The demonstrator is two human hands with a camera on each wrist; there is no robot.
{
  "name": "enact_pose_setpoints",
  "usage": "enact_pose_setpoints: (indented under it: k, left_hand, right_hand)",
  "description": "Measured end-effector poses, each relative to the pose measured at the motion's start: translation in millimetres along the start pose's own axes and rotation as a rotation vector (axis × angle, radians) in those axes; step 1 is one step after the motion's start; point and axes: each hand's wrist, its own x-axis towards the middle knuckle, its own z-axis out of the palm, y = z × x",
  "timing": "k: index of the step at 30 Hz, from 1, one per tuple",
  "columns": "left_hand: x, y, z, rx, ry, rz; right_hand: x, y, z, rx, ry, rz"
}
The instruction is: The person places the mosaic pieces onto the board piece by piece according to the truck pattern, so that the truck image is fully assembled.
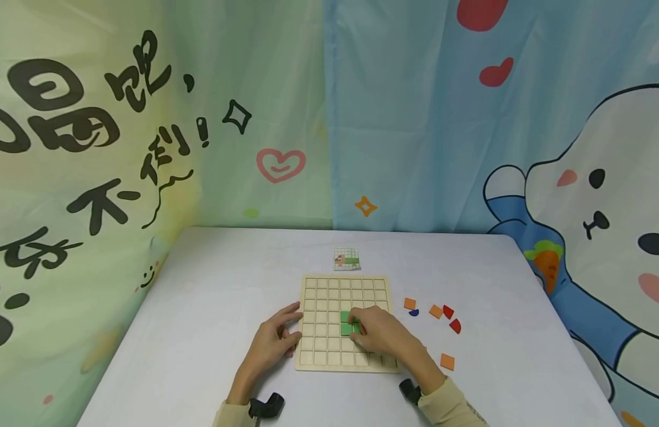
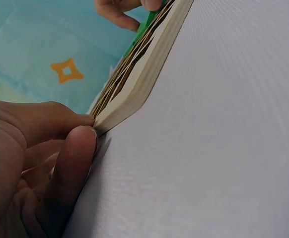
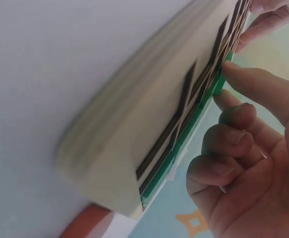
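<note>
board [image 1: 321, 344] lies flat on the table [image 1: 201, 332]; the left hand [image 1: 272, 344], fingers relaxed, touches its left edge, and the right hand [image 1: 385, 333] pinches a green tile [image 3: 218, 88] beside other green tiles [image 1: 345, 316] on the board. if tilted, the pinched tile could catch on the board's ribs; uneven pressure could shift the board or dislodge neighbouring tiles.

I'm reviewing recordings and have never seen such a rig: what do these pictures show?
No machine, just a person's bare left hand and right hand. The wide picture is from a camera on the head; the two close ones come from wrist cameras. On the white table lies a gridded board, with a small card beyond it and orange pieces, red pieces and a blue piece to its right. The left hand touches the board's left edge; the right hand pinches a green piece at the board.
</note>
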Motion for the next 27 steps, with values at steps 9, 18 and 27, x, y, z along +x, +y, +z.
enact_pose_setpoints:
  k: [9, 18, 27]
  left_hand:
    - [-0.4, -1.1, 0.5, 0.002, 0.004, 0.003]
    - [-0.8, -1.8, 1.1, -0.037, 0.0, 0.01]
    - [-0.7, 0.4, -0.4, -0.032, 0.002, 0.01]
  right_hand:
    - [-0.1, -1.5, -0.5, 0.015, 0.006, 0.004]
    - [-6.1, 4.3, -7.5, 0.045, 0.039, 0.064]
    - [-22.5, 24.7, -25.5, 0.084, 0.047, 0.136]
